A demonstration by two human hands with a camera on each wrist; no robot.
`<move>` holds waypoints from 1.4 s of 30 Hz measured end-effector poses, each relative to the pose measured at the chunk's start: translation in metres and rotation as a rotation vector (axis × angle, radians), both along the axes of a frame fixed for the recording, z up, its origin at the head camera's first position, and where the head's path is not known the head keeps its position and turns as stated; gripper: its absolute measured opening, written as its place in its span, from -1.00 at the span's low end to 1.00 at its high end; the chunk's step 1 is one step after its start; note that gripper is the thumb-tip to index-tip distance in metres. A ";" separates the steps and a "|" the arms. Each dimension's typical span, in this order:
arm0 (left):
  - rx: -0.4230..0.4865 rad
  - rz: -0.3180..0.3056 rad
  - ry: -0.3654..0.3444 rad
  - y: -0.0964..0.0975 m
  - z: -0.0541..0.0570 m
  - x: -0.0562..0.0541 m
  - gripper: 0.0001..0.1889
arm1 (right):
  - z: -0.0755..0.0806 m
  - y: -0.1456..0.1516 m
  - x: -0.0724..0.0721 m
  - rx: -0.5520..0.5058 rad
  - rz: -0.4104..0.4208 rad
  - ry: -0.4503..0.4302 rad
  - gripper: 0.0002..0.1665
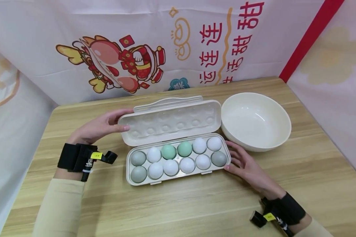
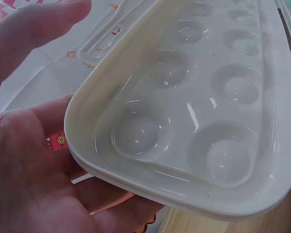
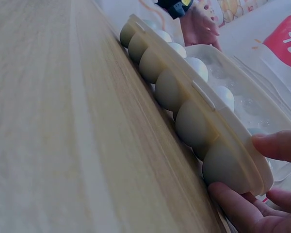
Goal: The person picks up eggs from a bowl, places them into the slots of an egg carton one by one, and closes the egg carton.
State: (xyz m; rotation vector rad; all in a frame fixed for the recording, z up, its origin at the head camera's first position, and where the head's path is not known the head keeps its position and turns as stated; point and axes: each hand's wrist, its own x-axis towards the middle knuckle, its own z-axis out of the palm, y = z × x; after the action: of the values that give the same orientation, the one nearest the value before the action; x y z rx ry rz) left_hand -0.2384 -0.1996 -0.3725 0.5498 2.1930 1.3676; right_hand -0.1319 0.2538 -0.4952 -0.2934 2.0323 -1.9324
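A cream egg box lies with its hinged lid (image 1: 172, 123) tipped back. White, pale green and grey-blue eggs fill the two rows of its tray (image 1: 178, 168). At the lid's left end is my left hand (image 1: 98, 125), fingers behind the lid and thumb extended on its inner side. The left wrist view shows those fingers (image 2: 106, 199) against the outside of the dimpled lid, the thumb apart from it. My right hand (image 1: 246, 164) grips the tray's right end. In the right wrist view its thumb (image 3: 279, 145) lies on the rim, with fingertips at the underside.
A large cream bowl (image 1: 255, 121) stands right of the egg box, close beside the lid. The wooden table (image 1: 178, 210) ends at the back against a printed white cloth (image 1: 178, 42). More cloth (image 1: 14, 138) hangs along the left side.
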 end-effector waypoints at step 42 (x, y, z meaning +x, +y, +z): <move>0.049 0.095 0.190 0.015 -0.016 0.036 -0.63 | 0.012 -0.025 0.002 0.161 -0.148 0.095 0.08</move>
State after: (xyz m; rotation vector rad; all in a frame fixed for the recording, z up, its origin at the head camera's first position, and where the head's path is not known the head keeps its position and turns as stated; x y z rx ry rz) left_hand -0.2020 -0.1849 -0.3885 0.6239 2.3690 1.4759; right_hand -0.1302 0.2284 -0.4831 -0.2057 2.3153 -1.8548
